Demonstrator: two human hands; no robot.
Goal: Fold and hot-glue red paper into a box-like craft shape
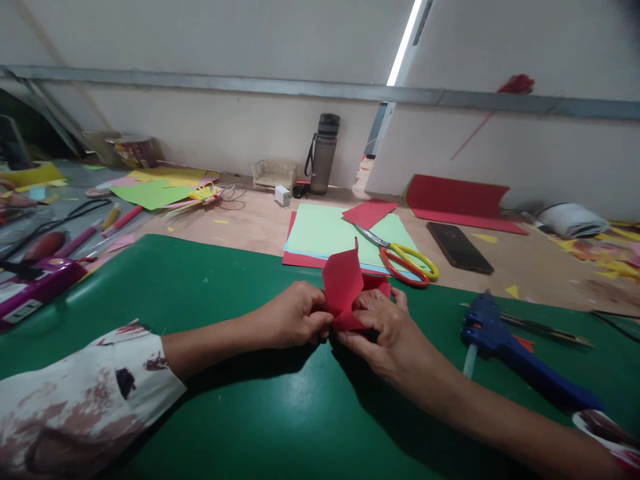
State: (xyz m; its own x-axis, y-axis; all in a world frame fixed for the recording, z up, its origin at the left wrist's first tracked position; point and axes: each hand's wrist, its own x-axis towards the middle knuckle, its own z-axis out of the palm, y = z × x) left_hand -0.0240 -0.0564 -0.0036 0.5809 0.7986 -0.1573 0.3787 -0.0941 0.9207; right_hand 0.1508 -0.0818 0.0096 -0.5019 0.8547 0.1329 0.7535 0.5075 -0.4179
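Observation:
Between my hands is a piece of red paper (pixel 343 283), folded so that several flaps stand up. My left hand (pixel 300 317) pinches its lower left edge with thumb and forefinger. From the right, my right hand (pixel 383 327) grips the paper, its fingers pressed into the fold and the thumb below. Part of the paper is hidden behind the right fingers. Just beyond, scissors (pixel 400 257) with red and yellow handles lie on a stack of pale green sheets (pixel 315 230). To the right of my right hand lies a blue glue gun (pixel 515 353).
A green mat (pixel 225 413) covers the near table. Behind it stand a dark bottle (pixel 325 157) and a small woven sofa-shaped piece (pixel 275 175). A phone (pixel 459 247), folded red card (pixel 460 203) and a cutter (pixel 547 330) lie right. Coloured paper (pixel 155 193) and a purple tool (pixel 40 287) lie left.

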